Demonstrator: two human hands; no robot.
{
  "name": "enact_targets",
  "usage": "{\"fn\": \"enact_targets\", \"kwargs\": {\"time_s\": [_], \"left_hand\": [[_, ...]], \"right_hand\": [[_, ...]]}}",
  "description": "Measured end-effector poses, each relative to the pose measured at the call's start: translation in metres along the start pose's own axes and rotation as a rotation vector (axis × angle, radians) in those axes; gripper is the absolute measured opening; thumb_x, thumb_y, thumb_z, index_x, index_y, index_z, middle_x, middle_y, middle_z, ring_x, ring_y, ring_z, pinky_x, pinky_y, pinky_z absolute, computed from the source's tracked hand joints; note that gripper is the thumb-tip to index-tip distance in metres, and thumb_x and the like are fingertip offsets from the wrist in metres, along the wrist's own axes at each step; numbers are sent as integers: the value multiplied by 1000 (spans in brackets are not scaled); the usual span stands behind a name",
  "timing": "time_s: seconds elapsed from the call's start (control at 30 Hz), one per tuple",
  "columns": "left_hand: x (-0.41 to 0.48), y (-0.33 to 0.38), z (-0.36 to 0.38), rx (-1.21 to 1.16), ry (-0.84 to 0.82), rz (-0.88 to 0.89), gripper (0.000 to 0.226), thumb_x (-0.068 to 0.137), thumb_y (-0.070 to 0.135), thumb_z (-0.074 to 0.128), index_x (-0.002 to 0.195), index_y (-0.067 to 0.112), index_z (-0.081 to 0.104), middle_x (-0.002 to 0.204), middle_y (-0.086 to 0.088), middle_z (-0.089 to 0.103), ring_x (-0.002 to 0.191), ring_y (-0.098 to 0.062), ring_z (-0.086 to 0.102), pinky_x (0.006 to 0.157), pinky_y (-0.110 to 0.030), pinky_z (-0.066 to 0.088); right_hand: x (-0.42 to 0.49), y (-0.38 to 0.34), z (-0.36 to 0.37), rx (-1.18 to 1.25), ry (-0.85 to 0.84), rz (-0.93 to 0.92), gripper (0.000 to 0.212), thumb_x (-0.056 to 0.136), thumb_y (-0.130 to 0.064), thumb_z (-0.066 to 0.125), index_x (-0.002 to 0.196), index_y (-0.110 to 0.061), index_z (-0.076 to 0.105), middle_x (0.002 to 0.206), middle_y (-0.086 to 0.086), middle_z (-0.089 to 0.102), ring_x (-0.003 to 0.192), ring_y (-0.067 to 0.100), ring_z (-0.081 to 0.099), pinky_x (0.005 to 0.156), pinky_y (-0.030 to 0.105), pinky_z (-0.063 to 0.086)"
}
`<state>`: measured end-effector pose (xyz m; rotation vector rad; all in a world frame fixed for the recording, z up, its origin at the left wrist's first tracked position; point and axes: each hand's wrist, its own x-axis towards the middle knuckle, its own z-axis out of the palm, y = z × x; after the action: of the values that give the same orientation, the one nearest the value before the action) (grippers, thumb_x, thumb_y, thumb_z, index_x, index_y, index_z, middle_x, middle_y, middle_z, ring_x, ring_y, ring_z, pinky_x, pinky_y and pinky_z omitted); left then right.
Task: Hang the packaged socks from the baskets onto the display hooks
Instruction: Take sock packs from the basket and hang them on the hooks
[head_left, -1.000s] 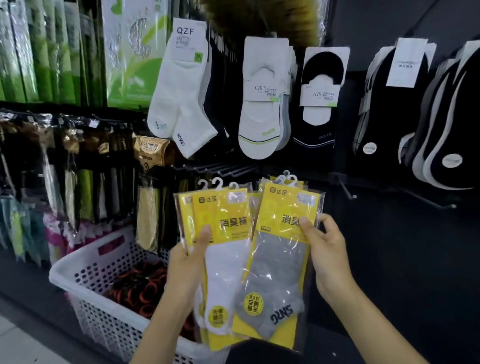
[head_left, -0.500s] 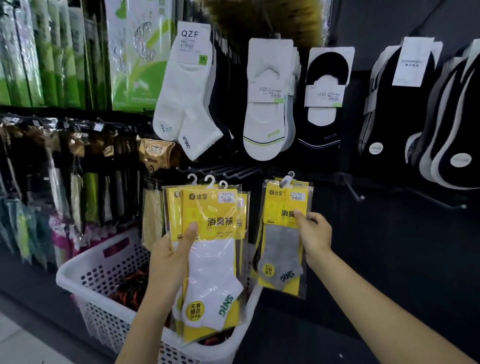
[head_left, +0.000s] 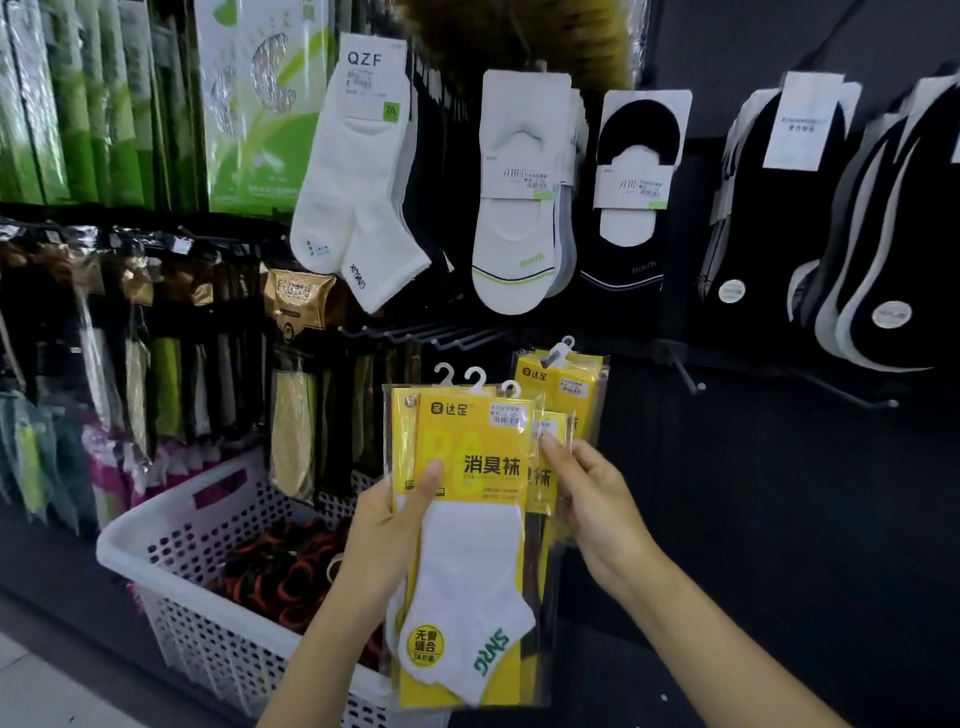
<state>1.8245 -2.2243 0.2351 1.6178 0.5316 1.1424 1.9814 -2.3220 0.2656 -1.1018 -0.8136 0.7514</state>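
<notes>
Packaged socks (head_left: 470, 561): our left hand (head_left: 382, 540) grips the stack, hangers up; right hand (head_left: 597, 512) fingers (head_left: 558, 454) pinch one, likely for hanging.

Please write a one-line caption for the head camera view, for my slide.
Left hand holds yellow sock packs; right hand pinches the rear pack, near a white basket.

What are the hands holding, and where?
The left hand grips the stack of sock packs by its left edge, thumb in front. The right hand pinches a rear pack by its yellow card.
</notes>
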Motion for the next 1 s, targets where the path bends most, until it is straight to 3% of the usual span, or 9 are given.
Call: {"fn": "enact_targets", "kwargs": {"time_s": [0.2, 0.3, 0.4, 0.5, 0.67, 0.8, 0.87, 0.93, 1.0], "left_hand": [[1, 2, -20, -35, 96, -37, 63, 79, 61, 50, 56, 3, 41, 55, -15, 40, 54, -23, 38, 60, -36, 31], [3, 5, -34, -39, 132, -35, 67, 77, 65, 50, 66, -2, 52, 66, -28, 48, 67, -29, 45, 65, -38, 34], [4, 8, -44, -17, 202, -1, 76, 75, 66, 52, 59, -8, 41, 61, -25, 45, 61, -29, 44, 64, -39, 31], [4, 10, -46, -13, 220, 3, 76, 74, 66, 52, 60, -9, 46, 60, -31, 44, 63, -29, 45, 66, -39, 32], [6, 5, -42, -5, 230, -40, 55, 69, 68, 52, 59, 17, 33, 45, 3, 30, 40, -11, 31, 55, -30, 29], [7, 4, -33, -51, 189, -31, 50, 75, 59, 53, 54, 15, 41, 37, 12, 33, 38, -2, 37, 40, -8, 32], [5, 2, -29, -81, 156, -29, 55, 76, 59, 55, 49, 14, 38, 42, -3, 35, 41, -14, 37, 46, -17, 35], [5, -1, -27, -103, 123, -41, 46, 77, 60, 56, 70, 16, 49, 65, -10, 48, 60, -21, 46, 61, -28, 41], [6, -4, -23, -92, 125, -47, 41, 78, 59, 57, 71, 20, 47, 68, -5, 49, 62, -13, 45, 57, -16, 43]], "right_hand": [[-2, -7, -17, -15, 177, -222, 13, 94, -24, 55, 85, -15, 61, 92, 6, 76, 82, 16, 73, 61, 19, 55], [3, -16, -23, -111, 258, -321, 12, 93, -25, 56, 93, -15, 63, 86, 0, 76, 79, 10, 73, 59, 14, 53], [15, -23, -24, -169, 276, -353, 13, 93, -27, 57, 95, -16, 63, 82, -4, 76, 76, 8, 72, 59, 15, 54], [31, -22, -21, -243, 289, -340, 13, 94, -28, 57, 95, -17, 63, 82, -3, 76, 78, 12, 73, 69, 27, 58], [59, -9, -17, -296, 399, -285, 13, 93, -31, 59, 89, -19, 63, 87, 8, 73, 89, 26, 70, 85, 44, 56], [79, -2, -25, -281, 533, -217, 12, 88, -31, 66, 87, -20, 65, 82, -1, 69, 87, 21, 68, 74, 31, 56], [84, 1, -33, -274, 608, -173, 19, 83, -33, 72, 92, -16, 66, 86, -4, 69, 81, 9, 64, 65, 21, 49], [85, 6, -43, -298, 678, -142, 19, 81, -28, 74, 92, -15, 64, 89, -1, 69, 81, 9, 63, 61, 18, 43], [80, 11, -50, -316, 735, -135, 18, 83, -20, 73, 95, -14, 62, 97, 2, 66, 90, 16, 64, 69, 21, 46]]}}
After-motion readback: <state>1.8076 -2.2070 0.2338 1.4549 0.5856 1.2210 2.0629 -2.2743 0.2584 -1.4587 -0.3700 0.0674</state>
